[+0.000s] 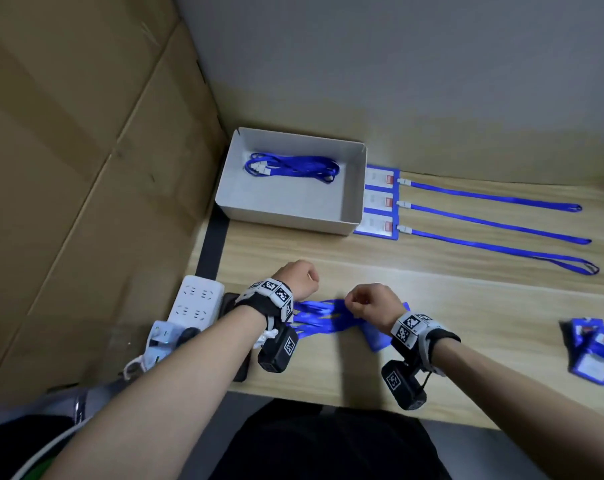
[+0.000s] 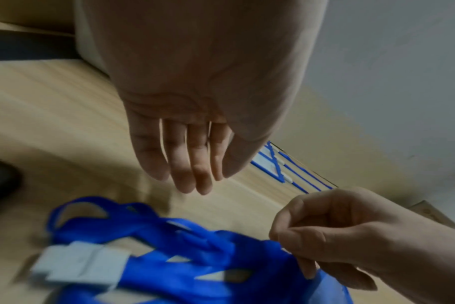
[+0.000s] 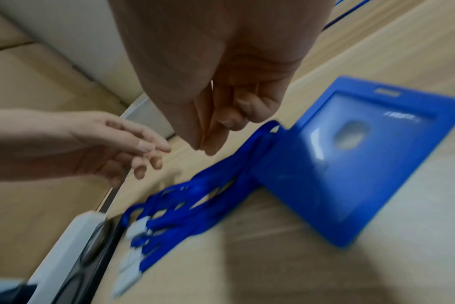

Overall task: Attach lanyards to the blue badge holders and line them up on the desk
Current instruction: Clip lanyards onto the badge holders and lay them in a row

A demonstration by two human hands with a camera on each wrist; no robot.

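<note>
A loose bundle of blue lanyards (image 1: 317, 317) (image 2: 182, 257) (image 3: 195, 201) with white clips lies on the wooden desk near the front edge. Beside its right end lies a blue badge holder (image 1: 376, 336) (image 3: 351, 160), face down. My right hand (image 1: 359, 301) (image 2: 299, 257) has curled fingers and seems to pinch the bundle's right end. My left hand (image 1: 302, 277) (image 2: 190, 181) (image 3: 148, 152) hovers over the bundle's left part with relaxed, straight fingers and holds nothing. Both wrist views are blurred.
Three finished badges (image 1: 380, 202) with straight lanyards (image 1: 494, 223) lie in a row at the back right. A white box (image 1: 354, 188) holds more lanyards (image 1: 293, 168). Loose badge holders (image 1: 595, 351) are piled at the right edge. A power strip (image 1: 196, 299) sits at the left.
</note>
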